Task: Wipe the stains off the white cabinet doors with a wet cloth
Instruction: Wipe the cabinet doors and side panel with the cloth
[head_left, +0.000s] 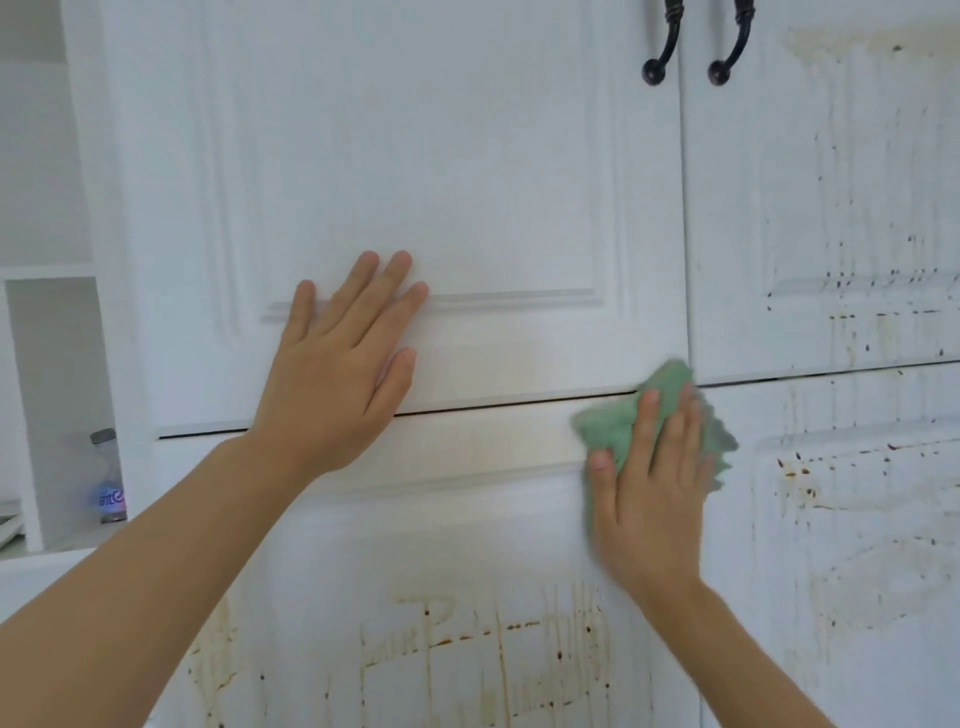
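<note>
Two bare forearms are seen nearest the camera, reaching up to the white cabinet. The left hand (337, 364) is laid flat against the upper left door (415, 156), its fingers spread and open, with nothing held; the fingertips rest across the lower moulding of the door panel, and the heel of the palm covers the dark gap between the upper and lower doors. The right hand (649, 499) is pressed, fingers extended, onto a crumpled green cloth (613, 431), which is pinned against the lower left door (441, 530) rather than clenched. The cloth projects above and to both sides of the fingertips, its top corner reaching the gap at the bottom corner of the upper door. Brown drip stains (493, 639) are seen below the right wrist, and more on the upper right door (831, 234) beyond the fingers. Two black handles (727, 47) hang high above the fingertips. A bottle (109, 478) stands on a shelf left of the left forearm.
</note>
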